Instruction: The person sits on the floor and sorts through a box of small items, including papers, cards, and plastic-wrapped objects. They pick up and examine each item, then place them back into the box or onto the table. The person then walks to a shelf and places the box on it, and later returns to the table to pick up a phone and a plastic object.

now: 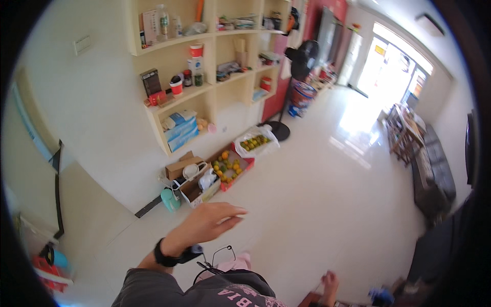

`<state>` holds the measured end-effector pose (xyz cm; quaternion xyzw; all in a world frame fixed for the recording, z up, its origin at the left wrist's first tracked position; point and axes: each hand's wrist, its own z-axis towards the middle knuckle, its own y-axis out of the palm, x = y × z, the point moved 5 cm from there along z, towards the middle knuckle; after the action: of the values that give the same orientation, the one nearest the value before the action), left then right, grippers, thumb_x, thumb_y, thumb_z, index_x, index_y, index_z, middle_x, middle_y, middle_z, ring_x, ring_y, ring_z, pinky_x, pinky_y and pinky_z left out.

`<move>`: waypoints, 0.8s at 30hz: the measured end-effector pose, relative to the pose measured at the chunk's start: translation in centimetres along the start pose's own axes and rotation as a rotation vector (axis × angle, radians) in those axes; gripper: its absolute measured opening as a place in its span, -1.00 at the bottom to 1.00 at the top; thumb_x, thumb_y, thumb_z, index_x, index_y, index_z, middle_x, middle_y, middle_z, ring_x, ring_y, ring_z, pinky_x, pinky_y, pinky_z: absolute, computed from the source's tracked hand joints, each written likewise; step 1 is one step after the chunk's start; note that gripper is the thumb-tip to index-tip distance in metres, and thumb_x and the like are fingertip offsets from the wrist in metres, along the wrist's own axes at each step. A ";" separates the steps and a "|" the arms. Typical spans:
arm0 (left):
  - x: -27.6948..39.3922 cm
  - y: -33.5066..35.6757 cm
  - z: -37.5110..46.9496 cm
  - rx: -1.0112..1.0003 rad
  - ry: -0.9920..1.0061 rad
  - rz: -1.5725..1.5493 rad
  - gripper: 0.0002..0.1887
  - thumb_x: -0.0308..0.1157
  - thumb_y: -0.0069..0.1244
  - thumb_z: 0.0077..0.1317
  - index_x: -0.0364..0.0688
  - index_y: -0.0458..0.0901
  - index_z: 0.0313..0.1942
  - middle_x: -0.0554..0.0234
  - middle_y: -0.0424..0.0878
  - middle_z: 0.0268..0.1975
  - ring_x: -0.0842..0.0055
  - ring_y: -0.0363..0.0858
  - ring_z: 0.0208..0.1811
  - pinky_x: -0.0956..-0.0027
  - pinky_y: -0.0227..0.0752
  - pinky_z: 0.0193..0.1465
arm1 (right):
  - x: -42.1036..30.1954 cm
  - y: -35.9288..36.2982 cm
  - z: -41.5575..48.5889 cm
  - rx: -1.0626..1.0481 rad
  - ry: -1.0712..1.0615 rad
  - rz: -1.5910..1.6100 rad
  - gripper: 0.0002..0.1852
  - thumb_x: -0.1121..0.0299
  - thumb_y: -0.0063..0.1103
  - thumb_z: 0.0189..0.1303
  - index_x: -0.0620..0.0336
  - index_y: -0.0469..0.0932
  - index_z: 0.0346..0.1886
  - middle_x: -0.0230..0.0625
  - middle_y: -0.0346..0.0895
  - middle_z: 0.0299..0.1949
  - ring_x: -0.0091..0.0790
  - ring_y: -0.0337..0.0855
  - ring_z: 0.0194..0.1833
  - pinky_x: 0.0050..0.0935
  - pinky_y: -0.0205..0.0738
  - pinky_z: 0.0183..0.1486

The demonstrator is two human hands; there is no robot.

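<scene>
My left hand (209,221) is raised in front of my body, above the tiled floor (307,199). Nothing is in it, and a small gap shows between thumb and fingers. On that wrist sits a black strap (164,253) with a dark device. Past the hand, by the wall, lie an open cardboard box (191,190) and a red-edged box of orange and green citrus fruit (227,169). My right hand (330,282) hangs low at the bottom edge, small and blurred, near a reddish-brown surface (310,298). Whether it holds anything is unclear.
Cream wall shelves (180,96) stand on the left, holding boxes, jars and bottles. Beyond them are a white bag of citrus (256,142) and a black pedestal fan (305,57). A dark sofa (437,165) and a wooden stool (407,144) line the right side. Bright glass doors (391,65) are at the back.
</scene>
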<state>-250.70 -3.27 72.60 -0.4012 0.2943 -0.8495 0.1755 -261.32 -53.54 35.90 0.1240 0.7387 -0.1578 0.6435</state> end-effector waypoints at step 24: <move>-22.7 29.8 59.3 -0.061 -0.140 0.113 -0.81 -0.32 -0.01 0.19 -0.14 0.58 -0.21 0.19 0.60 -0.36 0.29 0.56 -0.33 0.36 0.42 -0.30 | -4.3 -2.0 76.3 -0.061 0.391 -0.176 -0.92 0.47 -0.03 0.12 0.27 0.43 -0.43 -0.29 0.41 -0.68 -0.48 0.39 -0.69 -0.50 0.21 -0.73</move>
<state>-188.29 -35.25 70.37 -0.4475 0.3292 -0.7988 0.2308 -191.94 -85.28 30.94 0.0675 0.8620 -0.1638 0.4750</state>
